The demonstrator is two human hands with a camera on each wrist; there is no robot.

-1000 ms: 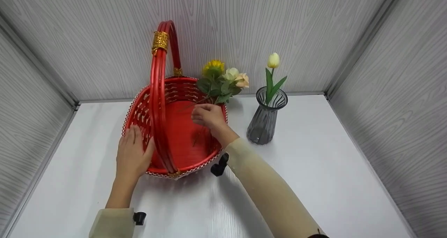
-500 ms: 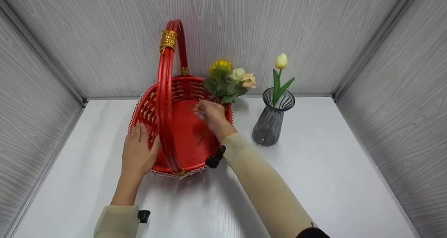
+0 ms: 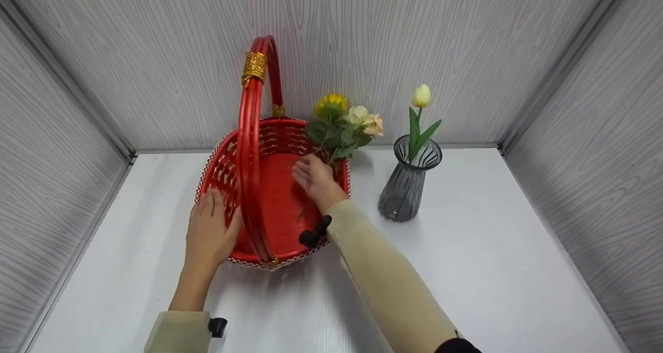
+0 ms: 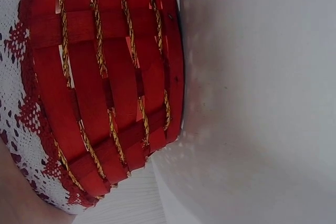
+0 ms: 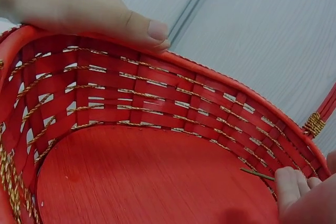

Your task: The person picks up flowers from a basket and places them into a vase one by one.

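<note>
Leftmost, the left hand lies over the left rim of the red basket, its grip slack: fingers straight, thumb spread away from them. White-and-red lace edges the basket, and a tall handle with gold wrapping arches above it. Over the basket's right part, the right hand has bent fingers beside thin green stems; one end shows just past the fingertips, but I cannot tell whether that grip has hold of it. Leaves, a yellow flower, a white flower and a peach flower lean over the back right rim. Farther right, a grey glass vase stands upright on the white surface, holding one pale tulip.
</note>
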